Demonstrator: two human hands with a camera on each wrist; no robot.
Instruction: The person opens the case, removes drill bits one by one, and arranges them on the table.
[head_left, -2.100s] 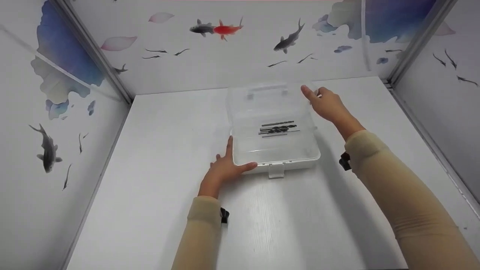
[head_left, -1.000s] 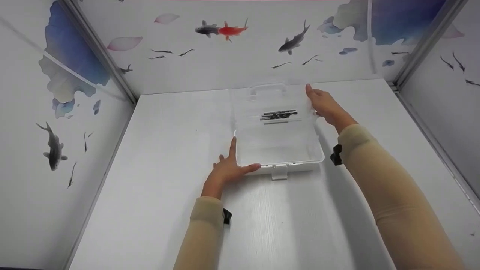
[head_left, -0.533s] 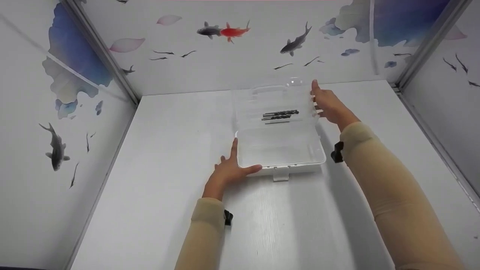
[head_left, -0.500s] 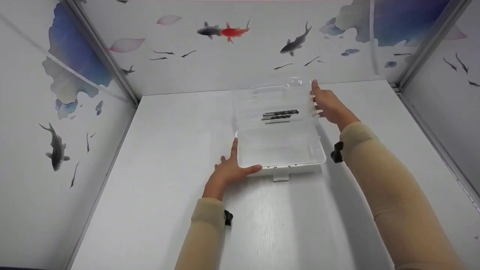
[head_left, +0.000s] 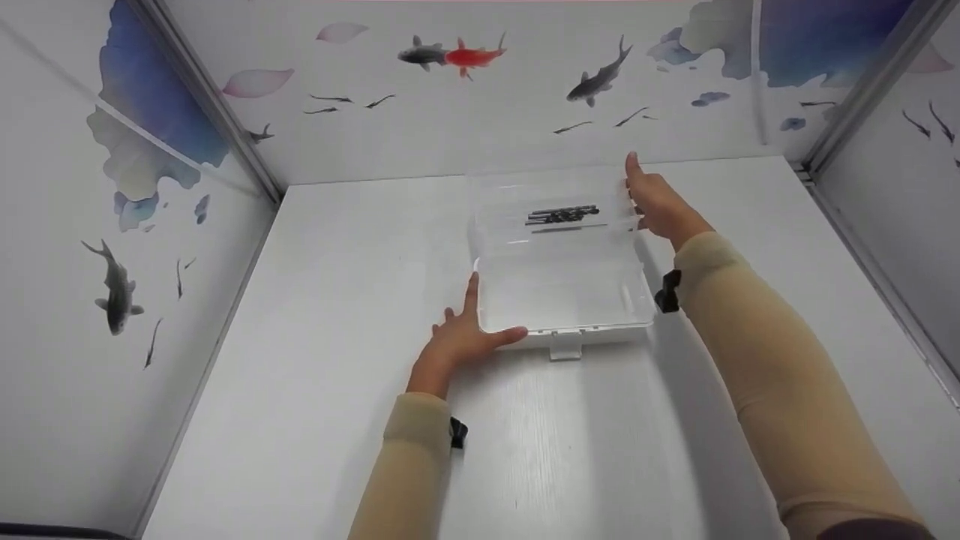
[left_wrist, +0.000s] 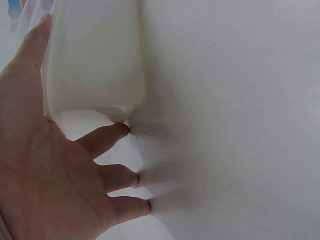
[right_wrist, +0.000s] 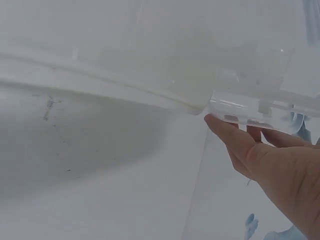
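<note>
A clear plastic storage box lies opened, its transparent lid tilted back behind the base. Several dark, spiral-fluted drill bits show within the lid's outline, together with a thin plain rod. My left hand spreads round the near left corner, thumb along the front and forefinger along the side; in the left wrist view its other fingers reach down to the table. My right hand touches the lid's right edge, thumb pointing up. In the right wrist view its extended fingertips meet the lid from below.
A white table carries the box near its back edge. White panels with printed fish stand on the left, back and right. The box's front latch hangs down. A dark strip shows at the lower left corner.
The lid has tipped farther back, its handle no longer plain to see. The drill bits have shifted away from the base with it. My right hand has followed; the left stays at the corner.
</note>
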